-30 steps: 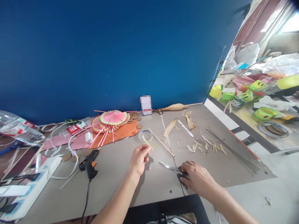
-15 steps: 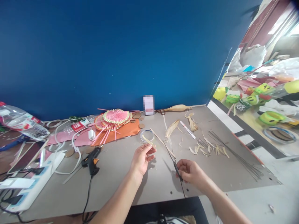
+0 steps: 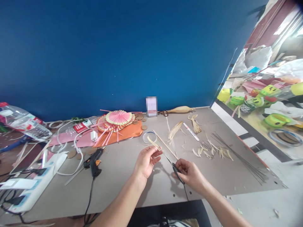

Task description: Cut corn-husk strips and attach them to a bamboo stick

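Straw-coloured strip (image 3: pixel 151 141) is pinched between thumb and fingertips of the left hand (image 3: pixel 145 162), its free end stuck out past them; remaining fingers are loosely curled, palm half open. Scissors (image 3: pixel 175 170) are gripped by the right hand (image 3: pixel 191 173), fingers bent round the black handles, blades aimed at the left fingertips. Blade tips are set right by the strip; actual contact, and whether the blades are parted, cannot be told. Hands are apart, gap bridged by the blades only, both raised above the grey table (image 3: pixel 161 192).

Just beyond the left hand, a clear ring (image 3: pixel 143 137) is laid flat. Beyond the gap between hands, a thin stick (image 3: pixel 165 144) is placed slantwise. Farther out past the right hand, a dried leaf (image 3: pixel 175 130) and a white marker (image 3: pixel 191 131) are seen. Right of the right hand, curled scraps (image 3: pixel 221 154) and grey wires (image 3: pixel 240 158) are scattered. Left of the left hand, a black glue gun (image 3: pixel 95 170) is rested; pleated paper fans (image 3: pixel 118 117) are stacked beyond it.
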Available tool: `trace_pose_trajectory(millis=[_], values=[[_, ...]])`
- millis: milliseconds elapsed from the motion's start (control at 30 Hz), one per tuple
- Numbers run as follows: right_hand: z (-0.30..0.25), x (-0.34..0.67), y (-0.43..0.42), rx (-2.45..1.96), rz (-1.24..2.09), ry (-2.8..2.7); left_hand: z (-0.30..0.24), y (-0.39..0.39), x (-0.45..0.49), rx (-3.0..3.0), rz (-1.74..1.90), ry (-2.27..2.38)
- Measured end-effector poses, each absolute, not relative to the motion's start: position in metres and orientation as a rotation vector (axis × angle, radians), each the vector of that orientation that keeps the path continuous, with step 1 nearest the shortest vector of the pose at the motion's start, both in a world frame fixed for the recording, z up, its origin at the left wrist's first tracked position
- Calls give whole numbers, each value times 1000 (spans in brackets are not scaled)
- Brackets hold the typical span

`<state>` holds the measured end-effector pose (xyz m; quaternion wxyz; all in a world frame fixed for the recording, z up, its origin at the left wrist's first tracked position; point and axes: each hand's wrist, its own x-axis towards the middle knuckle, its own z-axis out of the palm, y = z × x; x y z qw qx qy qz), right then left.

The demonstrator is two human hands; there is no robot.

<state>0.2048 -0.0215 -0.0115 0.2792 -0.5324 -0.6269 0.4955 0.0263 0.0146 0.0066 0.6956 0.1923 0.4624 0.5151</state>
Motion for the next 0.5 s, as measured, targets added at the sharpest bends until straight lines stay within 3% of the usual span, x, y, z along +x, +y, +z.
trace_pose_trajectory(millis=[500], values=[[-10, 207, -21, -1518, 1200, -1774, 4, 13, 28, 436, 1134, 1021]])
